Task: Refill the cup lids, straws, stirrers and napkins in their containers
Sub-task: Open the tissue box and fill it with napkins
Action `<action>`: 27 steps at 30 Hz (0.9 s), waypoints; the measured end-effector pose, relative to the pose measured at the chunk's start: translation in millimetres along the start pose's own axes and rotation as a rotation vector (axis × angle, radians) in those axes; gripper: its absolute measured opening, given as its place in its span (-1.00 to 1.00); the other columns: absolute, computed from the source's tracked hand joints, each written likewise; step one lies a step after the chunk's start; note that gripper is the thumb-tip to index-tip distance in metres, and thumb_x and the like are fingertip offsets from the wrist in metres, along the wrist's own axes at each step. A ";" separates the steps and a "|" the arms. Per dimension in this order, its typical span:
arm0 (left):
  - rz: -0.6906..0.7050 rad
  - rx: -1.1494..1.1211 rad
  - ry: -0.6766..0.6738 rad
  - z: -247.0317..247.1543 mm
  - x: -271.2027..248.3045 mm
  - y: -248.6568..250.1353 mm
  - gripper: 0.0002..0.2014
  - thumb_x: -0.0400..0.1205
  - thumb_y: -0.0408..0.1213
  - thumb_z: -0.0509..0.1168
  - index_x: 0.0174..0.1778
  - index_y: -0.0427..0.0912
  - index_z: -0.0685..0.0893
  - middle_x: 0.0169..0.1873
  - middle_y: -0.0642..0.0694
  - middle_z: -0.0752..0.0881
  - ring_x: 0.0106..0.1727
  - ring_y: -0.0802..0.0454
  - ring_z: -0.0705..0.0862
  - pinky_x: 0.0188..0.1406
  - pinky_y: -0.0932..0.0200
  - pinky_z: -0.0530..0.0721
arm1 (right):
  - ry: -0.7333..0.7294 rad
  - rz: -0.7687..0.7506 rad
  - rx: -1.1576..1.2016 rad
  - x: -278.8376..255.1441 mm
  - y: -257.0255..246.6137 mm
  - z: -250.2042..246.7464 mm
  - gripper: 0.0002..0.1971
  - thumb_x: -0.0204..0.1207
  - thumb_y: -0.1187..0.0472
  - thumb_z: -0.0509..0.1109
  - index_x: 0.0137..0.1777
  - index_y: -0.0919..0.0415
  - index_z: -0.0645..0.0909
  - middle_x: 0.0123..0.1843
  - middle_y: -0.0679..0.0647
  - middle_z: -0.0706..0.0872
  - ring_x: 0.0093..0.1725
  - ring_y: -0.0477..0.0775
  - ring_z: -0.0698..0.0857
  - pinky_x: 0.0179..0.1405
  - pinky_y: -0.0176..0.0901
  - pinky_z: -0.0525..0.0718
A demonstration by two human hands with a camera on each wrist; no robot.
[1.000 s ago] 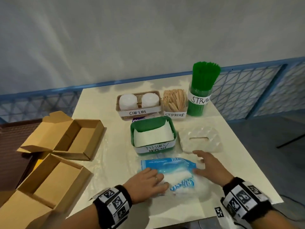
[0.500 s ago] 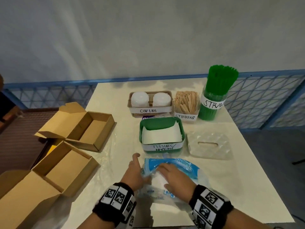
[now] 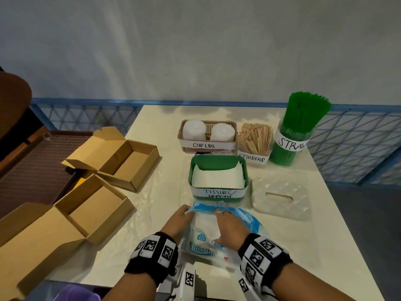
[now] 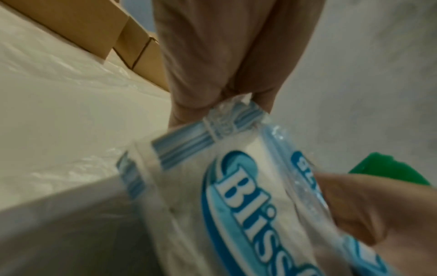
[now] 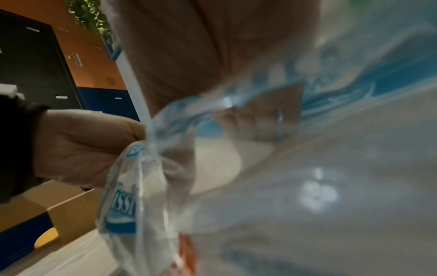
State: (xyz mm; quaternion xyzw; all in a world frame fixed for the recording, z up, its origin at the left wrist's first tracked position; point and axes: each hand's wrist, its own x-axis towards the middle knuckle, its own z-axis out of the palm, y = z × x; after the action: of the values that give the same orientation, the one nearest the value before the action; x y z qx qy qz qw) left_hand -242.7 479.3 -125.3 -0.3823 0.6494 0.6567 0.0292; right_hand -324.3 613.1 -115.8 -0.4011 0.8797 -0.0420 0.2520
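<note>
A blue-and-white plastic napkin pack (image 3: 208,237) lies on the table's near edge, just in front of the green TISSUES/NAPKINS tub (image 3: 218,178), which holds a white stack. My left hand (image 3: 181,220) pinches the pack's far left edge (image 4: 227,114). My right hand (image 3: 226,224) grips the wrapper beside it (image 5: 236,112). Behind the tub stand the CUP LIDS basket (image 3: 207,135) with two white lid stacks, the STIRRERS box (image 3: 256,142) of wooden sticks and the STRAWS jar (image 3: 297,131) of green straws.
A clear patterned tissue-box lid (image 3: 281,197) lies right of the green tub. Two open cardboard boxes (image 3: 121,155) (image 3: 71,220) sit at the table's left edge. A blue lattice railing (image 3: 355,146) runs behind and right of the table (image 3: 156,183).
Both hands have shifted from lying flat on the pack to gripping its far edge together. The pack's far end has bunched up. The head view has moved left and closer.
</note>
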 end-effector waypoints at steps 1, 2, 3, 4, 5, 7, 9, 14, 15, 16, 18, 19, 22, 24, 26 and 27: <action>0.018 -0.045 -0.019 0.6 -1.8 3.0 -0.88 0.66 -0.38 0.15 -0.18 -0.23 0.54 -0.28 -0.19 0.59 -0.25 -0.04 0.55 -0.29 0.14 0.47 | -0.003 0.007 0.033 1.4 2.0 -0.7 -0.30 0.42 0.05 0.49 0.48 0.30 0.30 0.44 0.21 0.50 0.41 0.18 0.50 0.40 -0.06 0.47; 0.037 -0.089 -0.041 1.2 -4.5 6.4 -0.90 0.65 -0.39 0.16 -0.13 -0.27 0.56 -0.25 -0.24 0.60 -0.20 -0.05 0.56 -0.24 0.11 0.48 | 0.009 0.004 0.075 2.3 3.9 -1.3 -0.36 0.41 0.05 0.50 0.43 0.26 0.39 0.39 0.17 0.56 0.37 0.15 0.54 0.36 -0.08 0.51; 0.056 -0.132 -0.061 1.7 -6.4 8.8 -0.89 0.66 -0.40 0.16 -0.07 -0.31 0.58 -0.22 -0.27 0.61 -0.16 -0.07 0.57 -0.20 0.10 0.49 | 0.023 -0.009 0.116 2.6 5.9 -2.2 -0.42 0.40 0.04 0.50 0.38 0.21 0.47 0.34 0.12 0.61 0.33 0.12 0.57 0.32 -0.11 0.53; 0.070 -0.162 -0.074 2.2 -8.3 10.6 -0.86 0.66 -0.40 0.15 -0.01 -0.35 0.60 -0.19 -0.30 0.63 -0.14 -0.09 0.58 -0.18 0.09 0.51 | 0.035 -0.028 0.155 2.3 7.5 -3.7 -0.48 0.40 0.03 0.50 0.34 0.15 0.53 0.29 0.08 0.66 0.31 0.10 0.60 0.29 -0.13 0.54; 0.079 -0.190 -0.085 2.4 -8.7 10.9 -0.82 0.67 -0.40 0.14 0.05 -0.39 0.61 -0.15 -0.32 0.65 -0.12 -0.10 0.59 -0.15 0.09 0.52 | 0.043 -0.047 0.190 2.3 9.2 -4.6 -0.52 0.40 0.02 0.49 0.31 0.10 0.57 0.27 0.05 0.68 0.30 0.09 0.60 0.29 -0.14 0.53; 0.089 -0.225 -0.089 3.6 -9.4 11.0 -0.76 0.68 -0.39 0.14 0.14 -0.43 0.62 -0.08 -0.33 0.69 -0.08 -0.12 0.62 -0.11 0.08 0.56 | 0.040 -0.070 0.222 2.3 11.4 -7.0 -0.53 0.41 0.02 0.49 0.33 0.08 0.58 0.29 0.04 0.68 0.32 0.08 0.58 0.31 -0.15 0.48; 0.097 -0.229 -0.092 6.6 -10.4 11.6 -0.76 0.67 -0.39 0.15 0.15 -0.40 0.63 -0.06 -0.30 0.73 -0.08 -0.10 0.68 -0.10 0.10 0.61 | 0.022 -0.066 0.217 4.0 13.9 -8.0 -0.46 0.37 0.01 0.53 0.35 0.10 0.56 0.30 0.05 0.67 0.33 0.09 0.57 0.32 -0.15 0.48; 0.136 -0.302 -0.042 15.4 -9.7 15.4 -0.80 0.64 -0.50 0.12 0.03 -0.33 0.65 -0.16 -0.23 0.77 -0.29 0.03 0.76 -0.36 0.26 0.69 | 0.077 -0.041 0.191 5.8 19.0 -13.9 -0.39 0.34 0.01 0.55 0.38 0.16 0.52 0.32 0.10 0.65 0.33 0.09 0.56 0.28 -0.23 0.45; 0.139 -0.325 -0.025 16.2 -9.8 16.8 -0.82 0.64 -0.51 0.12 0.00 -0.33 0.63 -0.18 -0.24 0.76 -0.32 0.03 0.75 -0.38 0.26 0.69 | 0.109 -0.070 0.188 4.4 18.9 -15.1 -0.40 0.38 0.01 0.52 0.41 0.17 0.49 0.35 0.11 0.63 0.36 0.09 0.55 0.32 -0.23 0.42; 0.139 -0.340 -0.011 17.2 -9.9 18.2 -0.84 0.63 -0.52 0.13 -0.04 -0.34 0.62 -0.21 -0.26 0.75 -0.34 0.02 0.75 -0.40 0.26 0.69 | 0.141 -0.104 0.181 2.6 18.8 -16.1 -0.41 0.43 0.03 0.48 0.44 0.16 0.46 0.39 0.10 0.60 0.39 0.08 0.53 0.37 -0.23 0.39; 0.121 -0.357 0.026 18.1 -8.5 19.7 -0.87 0.61 -0.53 0.16 -0.13 -0.35 0.61 -0.27 -0.25 0.73 -0.37 0.00 0.72 -0.41 0.25 0.69 | 0.189 -0.157 0.207 -0.1 16.9 -15.1 -0.45 0.49 0.08 0.42 0.48 0.12 0.44 0.42 0.06 0.58 0.42 0.05 0.51 0.45 -0.22 0.39; 0.108 -0.352 0.050 18.0 -7.0 20.4 -0.87 0.59 -0.54 0.18 -0.17 -0.34 0.62 -0.29 -0.25 0.72 -0.35 -0.04 0.71 -0.37 0.22 0.69 | 0.223 -0.183 0.244 -1.0 15.4 -13.9 -0.48 0.50 0.09 0.40 0.47 0.09 0.45 0.41 0.05 0.59 0.41 0.03 0.53 0.46 -0.19 0.41; 0.054 -0.305 0.125 18.0 3.6 18.3 -0.86 0.57 -0.56 0.21 -0.22 -0.29 0.62 -0.22 -0.31 0.70 -0.17 -0.15 0.66 -0.10 0.03 0.63 | 0.287 -0.218 0.289 -4.2 11.8 -10.6 -0.50 0.51 0.11 0.40 0.45 0.10 0.45 0.37 0.03 0.59 0.38 0.01 0.55 0.44 -0.18 0.44; 0.021 -0.290 0.163 18.0 10.3 16.1 -0.82 0.57 -0.60 0.18 -0.22 -0.26 0.59 -0.21 -0.31 0.67 -0.15 -0.17 0.63 -0.09 0.00 0.61 | 0.284 -0.243 0.304 -6.8 11.1 -9.9 -0.50 0.53 0.10 0.39 0.46 0.10 0.42 0.39 0.02 0.57 0.40 0.01 0.53 0.41 -0.26 0.39; 0.017 -0.279 0.198 19.3 15.6 13.8 -0.78 0.57 -0.63 0.13 -0.25 -0.24 0.54 -0.25 -0.28 0.64 -0.22 -0.13 0.60 -0.21 0.07 0.59 | 0.269 -0.260 0.341 -10.2 10.3 -11.8 -0.49 0.54 0.07 0.38 0.47 0.09 0.40 0.40 0.00 0.57 0.40 -0.03 0.52 0.38 -0.32 0.35; 0.021 -0.257 0.212 20.2 17.0 13.3 -0.76 0.57 -0.63 0.11 -0.26 -0.23 0.53 -0.26 -0.27 0.63 -0.24 -0.11 0.59 -0.23 0.09 0.58 | 0.261 -0.263 0.342 -11.2 10.0 -13.1 -0.48 0.53 0.06 0.39 0.47 0.07 0.41 0.39 0.00 0.58 0.39 -0.03 0.53 0.36 -0.33 0.36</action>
State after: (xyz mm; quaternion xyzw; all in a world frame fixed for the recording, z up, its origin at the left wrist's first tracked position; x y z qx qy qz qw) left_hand -271.2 487.1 -126.2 -0.4431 0.5635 0.6906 -0.0955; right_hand -331.2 626.4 -102.6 -0.4547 0.8252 -0.2739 0.1928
